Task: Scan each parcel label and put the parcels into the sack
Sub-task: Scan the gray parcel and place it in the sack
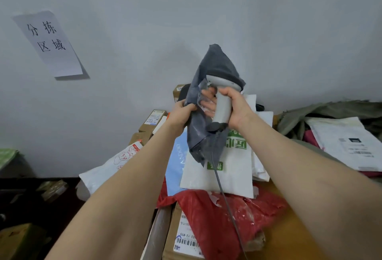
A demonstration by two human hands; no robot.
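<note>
grey parcel held up at scanner

item: grey parcel [215, 63], a soft bag, raised upright above the heap, before the wall. left hand [182, 115] pinches its left edge. right hand [233, 108] is clenched round the handle of the scanner [222, 110], whose head is against the bag. the cable [223, 193] hangs over a white bag [227, 175] and a red bag [223, 218]. green sack [322, 112] lies to the right, apart.
</note>
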